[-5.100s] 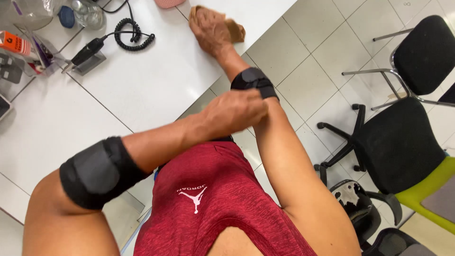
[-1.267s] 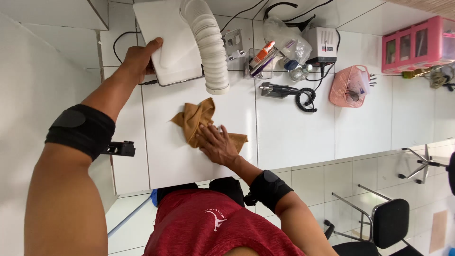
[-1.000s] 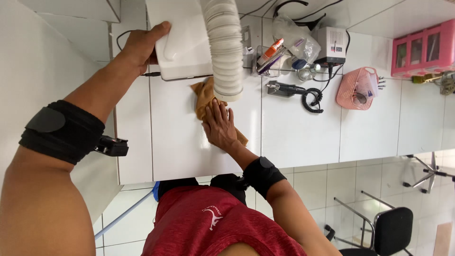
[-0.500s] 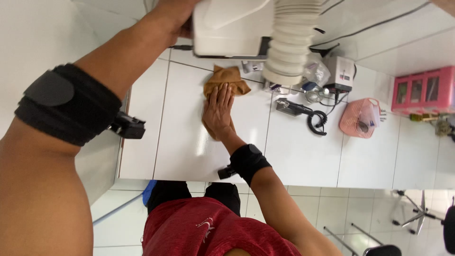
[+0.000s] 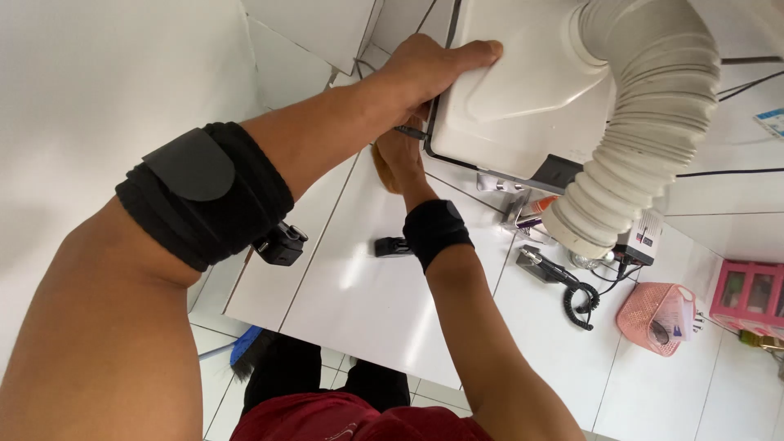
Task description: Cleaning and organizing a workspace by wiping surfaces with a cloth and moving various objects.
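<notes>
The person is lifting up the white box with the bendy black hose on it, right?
Not quite. The head view shows the left hand lifting the white box, but its bendy hose is white, not black.

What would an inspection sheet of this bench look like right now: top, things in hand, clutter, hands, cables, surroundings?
Surface: white tiled counter, bare in front of the person.
Things in hand: white box with a ribbed hose, tilted up off the counter; brown cloth beneath it, mostly hidden.
Clutter: pink basket, pink drawer unit, small tools and tubes under the hose.
Hands: left hand grips the box's edge; right hand reaches under the box at the cloth. Black bands on both arms.
Cables: coiled black cord; thin black leads along the wall.
Surroundings: white tiled wall and floor; a blue thing on the floor, unclear.
</notes>
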